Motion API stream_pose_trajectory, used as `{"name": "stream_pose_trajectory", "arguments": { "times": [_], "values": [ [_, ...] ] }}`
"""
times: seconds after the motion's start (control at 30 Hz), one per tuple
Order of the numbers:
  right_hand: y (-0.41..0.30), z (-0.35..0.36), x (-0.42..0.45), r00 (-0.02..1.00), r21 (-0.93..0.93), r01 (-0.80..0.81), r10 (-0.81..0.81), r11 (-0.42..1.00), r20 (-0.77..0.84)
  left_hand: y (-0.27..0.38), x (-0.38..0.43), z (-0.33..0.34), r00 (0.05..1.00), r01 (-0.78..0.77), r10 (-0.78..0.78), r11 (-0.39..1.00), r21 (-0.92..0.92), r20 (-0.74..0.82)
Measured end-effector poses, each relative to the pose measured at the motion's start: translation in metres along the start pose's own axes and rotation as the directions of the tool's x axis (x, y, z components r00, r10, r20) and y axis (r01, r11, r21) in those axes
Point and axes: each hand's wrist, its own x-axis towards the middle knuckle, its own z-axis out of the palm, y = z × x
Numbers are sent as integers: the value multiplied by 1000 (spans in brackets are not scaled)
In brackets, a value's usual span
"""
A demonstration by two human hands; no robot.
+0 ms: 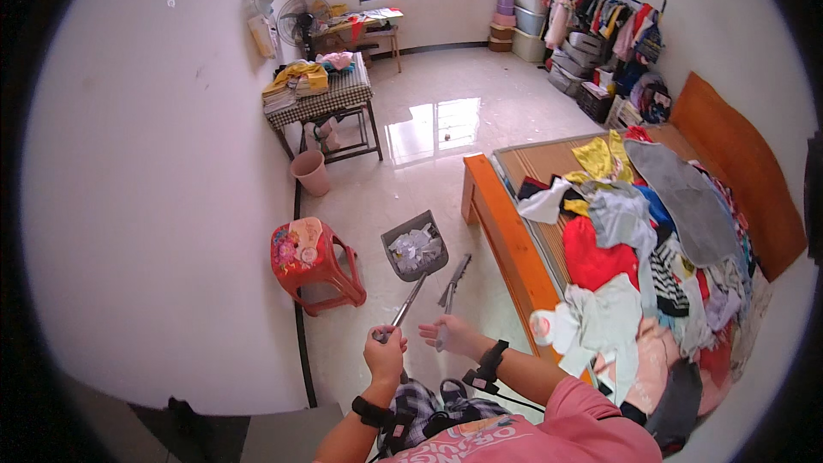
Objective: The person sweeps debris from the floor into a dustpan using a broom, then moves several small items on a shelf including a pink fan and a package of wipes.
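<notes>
My left hand (384, 355) is wrapped around the metal handle (410, 301) of a grey dustpan (439, 262). Crumpled white paper scraps (416, 247) lie in the pan, which is just above or on the floor; I cannot tell which. To its right, my right hand (460, 336) loosely holds a broom handle (441, 337) near its top end, its fingers mostly stretched out to the left. The broom head (455, 280) points down at the floor beside the dustpan, with grey bristles.
A red plastic stool (318, 263) stands left of the dustpan, with a pink waste bin (310, 172) beyond it. On the right, a wooden bed frame (508, 238) bears heaped clothes (604, 257). Farther off are a cloth-covered table (347, 98) and a standing fan (303, 19).
</notes>
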Motion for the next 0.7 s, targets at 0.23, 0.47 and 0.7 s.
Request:
{"name": "stream_pose_trajectory", "arguments": {
  "times": [0.23,0.47,0.7],
  "values": [
    [-100,62,134,996,-69,39,-45,997,-77,38,164,45,998,-33,29,997,-67,-51],
    [-236,118,277,993,69,-115,114,991,15,110,343,73,998,-46,46,999,-4,-47],
    [-325,196,400,992,-196,-101,83,975,-97,152,479,78,986,-30,17,996,-80,-166]
  ]
}}
